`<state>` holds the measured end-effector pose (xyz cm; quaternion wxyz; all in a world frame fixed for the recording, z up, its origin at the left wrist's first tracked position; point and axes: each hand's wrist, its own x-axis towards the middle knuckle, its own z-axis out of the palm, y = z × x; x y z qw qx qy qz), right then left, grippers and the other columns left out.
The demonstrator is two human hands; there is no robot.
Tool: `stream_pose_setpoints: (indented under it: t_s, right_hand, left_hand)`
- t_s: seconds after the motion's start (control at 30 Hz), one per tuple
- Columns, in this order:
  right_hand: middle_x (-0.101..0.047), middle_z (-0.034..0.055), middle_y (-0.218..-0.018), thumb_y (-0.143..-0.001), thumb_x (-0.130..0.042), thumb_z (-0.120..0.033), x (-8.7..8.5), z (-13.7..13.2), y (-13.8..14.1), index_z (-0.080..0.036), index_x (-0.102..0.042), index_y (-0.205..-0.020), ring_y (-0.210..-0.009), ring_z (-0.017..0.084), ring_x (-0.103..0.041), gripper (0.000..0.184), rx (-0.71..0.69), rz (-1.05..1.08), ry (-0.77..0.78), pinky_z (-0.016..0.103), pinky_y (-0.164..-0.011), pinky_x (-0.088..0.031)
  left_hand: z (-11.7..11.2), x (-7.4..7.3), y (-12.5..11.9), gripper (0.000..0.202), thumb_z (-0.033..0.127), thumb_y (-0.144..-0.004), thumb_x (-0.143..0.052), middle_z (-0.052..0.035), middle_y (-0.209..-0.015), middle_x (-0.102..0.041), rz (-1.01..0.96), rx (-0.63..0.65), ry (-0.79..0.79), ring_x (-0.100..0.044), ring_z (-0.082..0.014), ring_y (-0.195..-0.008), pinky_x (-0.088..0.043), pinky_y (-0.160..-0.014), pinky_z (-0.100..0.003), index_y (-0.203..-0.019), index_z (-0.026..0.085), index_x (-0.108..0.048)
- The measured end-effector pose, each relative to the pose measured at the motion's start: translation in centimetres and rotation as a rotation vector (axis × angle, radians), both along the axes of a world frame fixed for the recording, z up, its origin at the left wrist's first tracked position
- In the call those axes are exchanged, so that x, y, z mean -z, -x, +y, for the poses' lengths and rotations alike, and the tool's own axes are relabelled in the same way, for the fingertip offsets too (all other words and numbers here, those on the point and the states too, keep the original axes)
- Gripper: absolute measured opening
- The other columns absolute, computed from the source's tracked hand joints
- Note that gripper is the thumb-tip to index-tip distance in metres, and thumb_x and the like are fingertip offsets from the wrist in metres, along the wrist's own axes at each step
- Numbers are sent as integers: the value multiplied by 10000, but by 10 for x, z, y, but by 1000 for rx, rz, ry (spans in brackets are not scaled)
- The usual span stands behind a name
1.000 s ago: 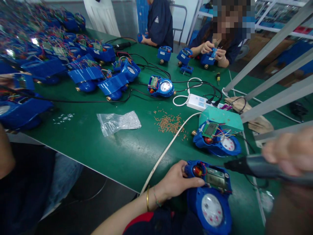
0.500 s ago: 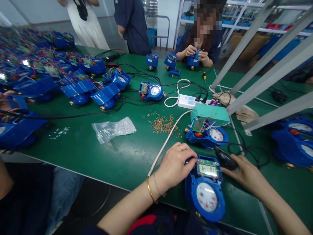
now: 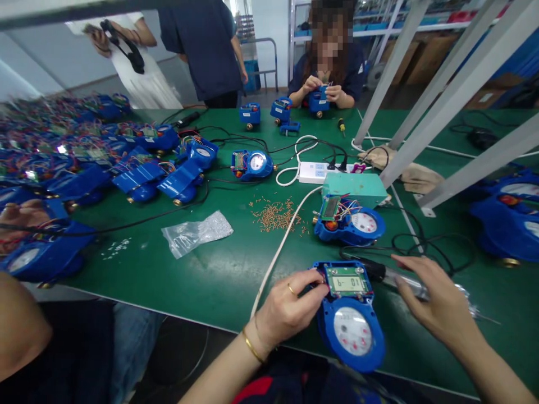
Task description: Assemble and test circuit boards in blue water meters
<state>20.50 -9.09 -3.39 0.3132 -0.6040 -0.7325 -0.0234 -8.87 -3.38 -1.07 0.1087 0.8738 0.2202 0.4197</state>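
Note:
A blue water meter point(image 3: 352, 331) lies in front of me, its round dial toward me and its lit display point(image 3: 346, 284) at the far end. My left hand point(image 3: 290, 300) is at the left edge of the display housing. Its thumb and fingers are pinched there on wires, of which only a little red shows. To the right of the meter an electric screwdriver point(image 3: 406, 283) lies on its side, with a dark corded end and a thin bit pointing right. My right hand point(image 3: 442, 303) is over its body, fingers stretched and thumb apart, not wrapped around it.
Ahead are another meter point(image 3: 349, 224), a turquoise box point(image 3: 356, 188), a power strip point(image 3: 311, 172), a pile of small copper-coloured screws point(image 3: 278, 216) and a plastic bag point(image 3: 197, 233). Metal posts point(image 3: 463, 92) rise at right. Many meters crowd the left; a co-worker's hands point(image 3: 322, 90) work opposite.
My right hand has opened away from the screwdriver's dark end, and more of its silvery body shows. My left hand stays pinched at the meter's edge. The whole view has shifted slightly.

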Motion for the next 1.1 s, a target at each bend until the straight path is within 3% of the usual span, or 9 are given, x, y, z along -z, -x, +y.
stream_pose_setpoints:
  t_s: [0.03,0.1,0.23,0.4,0.53,0.83,0.9,1.0,1.1]
  right_hand:
    - [-620,82,-1025,-997,-477,-314,-11,-4,14,-207,-574,-1203,-949,235,-610,252,60,84,-21,374,-855,-487]
    - [-603,83,-1110,-986,-506,-310,-26,-11,44,-213,-556,-1249,-1011,228,-604,285,42,204,5,363,-900,-477]
    - [-486,116,-1374,-985,-521,-383,-25,-12,79,-230,-395,-1461,-1257,280,-496,516,-72,254,159,439,-1043,-422]
    - [-469,117,-1393,-978,-534,-396,-16,-8,77,-253,-384,-1467,-1279,295,-483,531,-96,263,205,460,-1054,-435]
    - [-469,127,-1393,-980,-530,-398,-17,-9,74,-250,-380,-1464,-1283,304,-481,528,-92,262,208,475,-1057,-435]
    - [-468,129,-1394,-985,-526,-396,-15,-6,72,-248,-351,-1465,-1294,284,-468,531,-130,238,191,445,-1060,-440]
    - [-464,127,-1399,-987,-525,-402,-14,-6,70,-245,-356,-1463,-1301,278,-463,528,-124,251,199,442,-1068,-437]
    - [-465,127,-1404,-981,-536,-416,-13,-6,71,-242,-370,-1455,-1310,283,-456,532,-109,276,214,455,-1078,-432]
    - [-468,136,-1399,-976,-539,-429,-13,-6,73,-238,-380,-1448,-1307,298,-460,533,-98,292,223,483,-1072,-438]
  left_hand:
    - [-1,0,0,185,57,-870,-602,-106,-1011,-716,9,-10,-1,-705,-186,-988,-628,-886,-283,-1032,122,-662]
    - [-3,0,0,175,71,-866,-613,-105,-1006,-713,11,14,-13,-706,-188,-1002,-622,-910,-284,-1030,114,-657]
    - [0,-6,1,171,103,-857,-649,-104,-977,-727,58,123,-33,-718,-180,-951,-574,-1023,-336,-1026,76,-637]
    - [10,-23,5,115,74,-924,-545,-78,-946,-755,179,244,-94,-732,-164,-918,-553,-1057,-347,-960,92,-653]
    - [18,-34,6,145,70,-933,-538,-84,-972,-770,228,319,-130,-729,-187,-975,-538,-1073,-310,-983,35,-670]
    - [34,-55,-2,181,114,-921,-541,-91,-1020,-746,364,576,-454,-708,-182,-916,-536,-1018,-292,-927,85,-720]
    - [35,-53,-1,153,168,-937,-562,-75,-983,-734,347,442,-372,-685,-177,-885,-569,-927,-310,-952,111,-704]
    - [27,-43,-2,236,382,-925,-617,-54,-830,-685,351,72,-70,-637,-183,-764,-562,-697,-325,-901,152,-664]
    - [11,-32,-10,216,382,-910,-630,-44,-798,-669,290,-122,170,-628,-187,-752,-528,-676,-323,-854,173,-636]
